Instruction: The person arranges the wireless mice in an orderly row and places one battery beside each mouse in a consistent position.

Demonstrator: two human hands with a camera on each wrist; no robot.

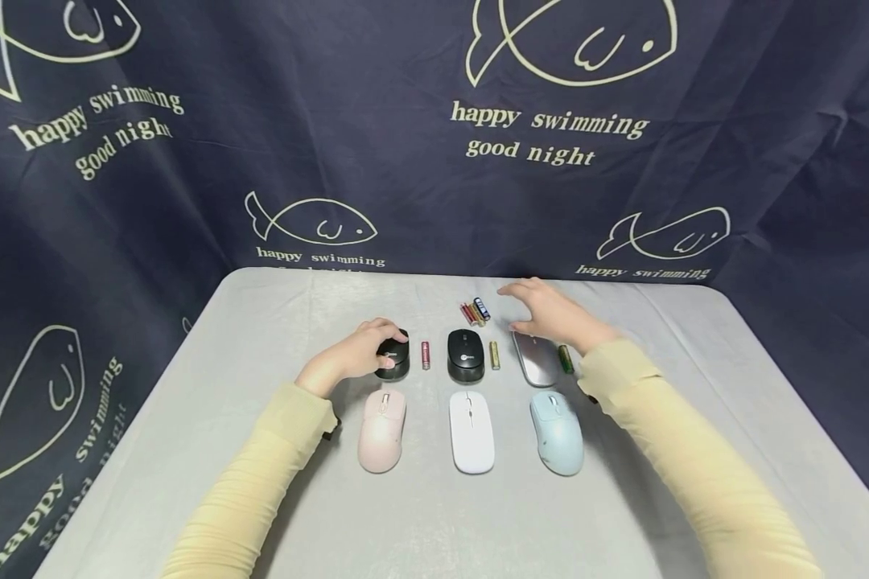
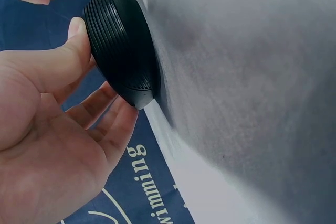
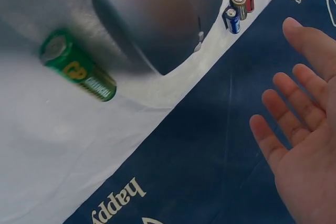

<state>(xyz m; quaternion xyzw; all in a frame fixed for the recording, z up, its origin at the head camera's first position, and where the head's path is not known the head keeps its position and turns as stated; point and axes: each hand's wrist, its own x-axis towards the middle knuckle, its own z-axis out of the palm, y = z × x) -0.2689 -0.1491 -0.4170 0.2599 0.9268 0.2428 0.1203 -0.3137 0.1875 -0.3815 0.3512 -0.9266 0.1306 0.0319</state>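
My left hand (image 1: pixel 360 351) holds the leftmost black mouse (image 1: pixel 400 355), with the thumb at its near side and the fingertips round its far end. In the left wrist view that mouse (image 2: pixel 123 51) shows its ridged side, standing close over the table. Over the far end of a grey mouse (image 1: pixel 539 362) hovers my right hand (image 1: pixel 546 312), fingers loosely spread and holding nothing. A green battery (image 3: pixel 79 65) lies beside the grey mouse. Past the right fingertips is a small cluster of batteries (image 1: pixel 475 312).
A second black mouse (image 1: pixel 466 355) stands between a red battery (image 1: pixel 426 355) and a gold battery (image 1: pixel 495 355). Nearer, a pink mouse (image 1: pixel 381 432), a white mouse (image 1: pixel 471 433) and a light blue mouse (image 1: pixel 557 434) form a row. A dark blue printed curtain (image 1: pixel 420 161) hangs behind the table.
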